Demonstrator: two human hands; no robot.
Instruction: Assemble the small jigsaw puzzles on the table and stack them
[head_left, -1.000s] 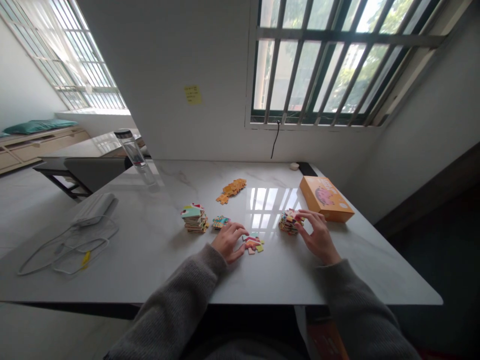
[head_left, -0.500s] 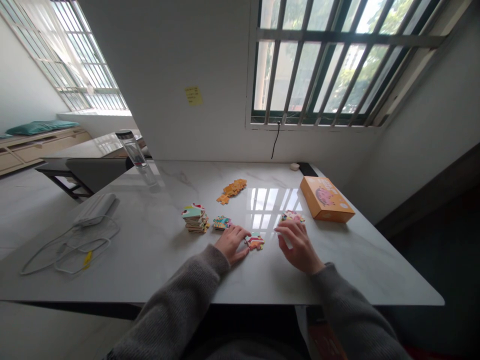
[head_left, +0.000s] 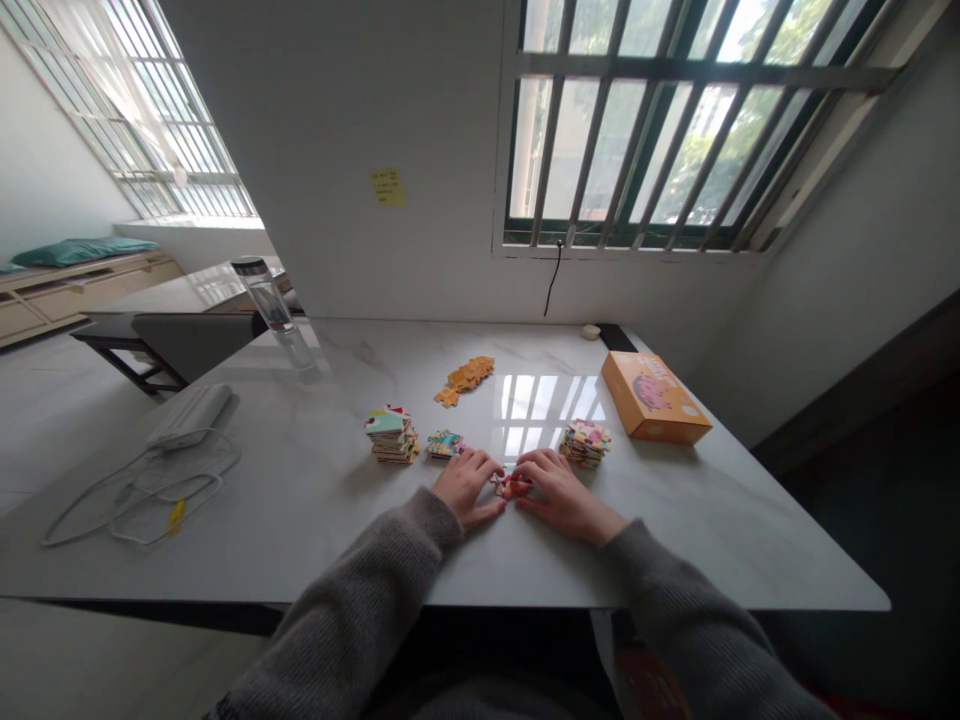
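Observation:
Both my hands rest on the white table (head_left: pixel 300 520) around a small cluster of joined puzzle pieces (head_left: pixel 508 486). My left hand (head_left: pixel 465 484) lies with fingers curled beside the cluster's left edge. My right hand (head_left: pixel 559 495) covers its right side, fingers pressing down on the pieces. A stack of colourful pieces (head_left: pixel 585 443) stands just right of my right hand. Another stack (head_left: pixel 391 434) and a small loose group (head_left: pixel 445 444) lie left of my left hand.
An orange puzzle box (head_left: pixel 654 397) lies at the right. Face-down orange pieces (head_left: pixel 466 378) are spread further back. A clear bottle (head_left: pixel 271 303) stands at the far left corner. A white adapter (head_left: pixel 189 416) with coiled cable (head_left: pixel 131 497) is on the left.
My right hand left the right-hand stack and moved left with a piece to the joined cluster, now pressing on it. My left hand stayed by the cluster.

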